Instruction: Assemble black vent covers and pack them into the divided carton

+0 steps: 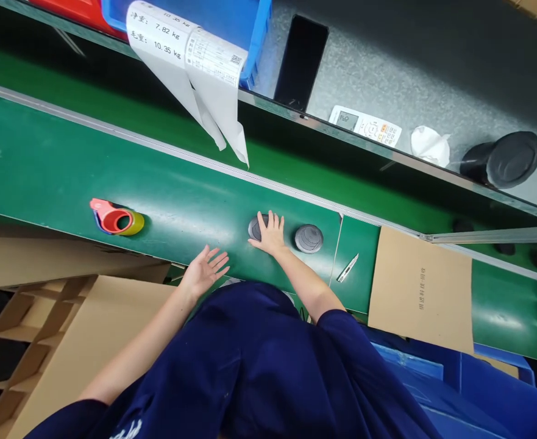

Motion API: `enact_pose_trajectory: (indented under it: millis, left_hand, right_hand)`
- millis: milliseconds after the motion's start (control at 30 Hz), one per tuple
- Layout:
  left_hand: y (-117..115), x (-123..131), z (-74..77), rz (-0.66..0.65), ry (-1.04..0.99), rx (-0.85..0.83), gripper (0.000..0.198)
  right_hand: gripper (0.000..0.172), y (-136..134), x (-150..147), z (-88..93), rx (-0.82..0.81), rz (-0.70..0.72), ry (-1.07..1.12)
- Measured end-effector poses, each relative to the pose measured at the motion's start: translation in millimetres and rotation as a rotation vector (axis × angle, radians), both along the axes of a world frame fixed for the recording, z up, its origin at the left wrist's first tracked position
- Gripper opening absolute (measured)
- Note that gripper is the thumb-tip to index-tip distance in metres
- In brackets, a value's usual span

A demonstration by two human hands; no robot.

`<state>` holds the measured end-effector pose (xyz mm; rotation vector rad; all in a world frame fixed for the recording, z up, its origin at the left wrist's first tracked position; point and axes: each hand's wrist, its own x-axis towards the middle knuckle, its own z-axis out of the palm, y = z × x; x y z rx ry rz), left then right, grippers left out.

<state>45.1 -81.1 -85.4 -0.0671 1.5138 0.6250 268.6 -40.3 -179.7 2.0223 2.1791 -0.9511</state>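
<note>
The right hand (272, 236) spreads its fingers over the dark disc (253, 229) beneath it, grip unclear; an even hold around the rim should serve best. The left hand (204, 272), palm up and fingers apart, hangs empty nearby.

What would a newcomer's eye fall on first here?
Probably the right hand, spread over a dark round piece on the green bench, with a similar piece to its right. The open left hand is apart, near the bench's front edge. Above, long white labels hang in front of a blue bin.
</note>
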Motion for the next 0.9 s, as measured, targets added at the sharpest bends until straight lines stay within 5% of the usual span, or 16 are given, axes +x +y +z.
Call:
enact_pose_trajectory:
  millis: [167, 300, 367, 500, 600, 667, 767, 900]
  left_hand:
    - [-5, -20, -15.6, 0.018, 0.165, -0.080, 0.019]
    - [2, -9, -42.8, -0.189, 0.412, 0.000, 0.011]
    - [15, 12, -58.4, -0.446, 0.558, 0.213, 0.018]
    - [54, 87, -79.1, -1.251, 0.795, 0.718, 0.060]
    - [65, 144, -72.9, -1.760, 0.854, 0.668, 0.109]
    - [62, 168, -65.8, -1.950, 0.831, 0.515, 0.110]
    - [52, 173, -66.1, -1.920, 0.805, 0.514, 0.097]
    - [7, 114, -55.1, -1.494, 0.801, 0.621, 0.104]
  right_hand:
    - [0.083, 18, -16, 3.2, 0.219, -0.049, 0.086]
    - [0.075, 24, -29, -13.5, 0.113, -0.033, 0.116]
    - [0.073, 23, -22, -19.3, 0.073, -0.030, 0.132]
    - [0.071, 4, 40, -6.9, 0.064, -0.201, 0.030]
    - [0.093, -34, 97, 10.7, -0.053, -0.290, -0.109]
    - [0.108, -63, 127, 6.2, -0.171, -0.131, -0.115]
    - [0.106, -87, 157, -34.6, -0.086, -0.082, -0.194]
    - [0.106, -89, 171, -90.0, 0.067, -0.151, -0.158]
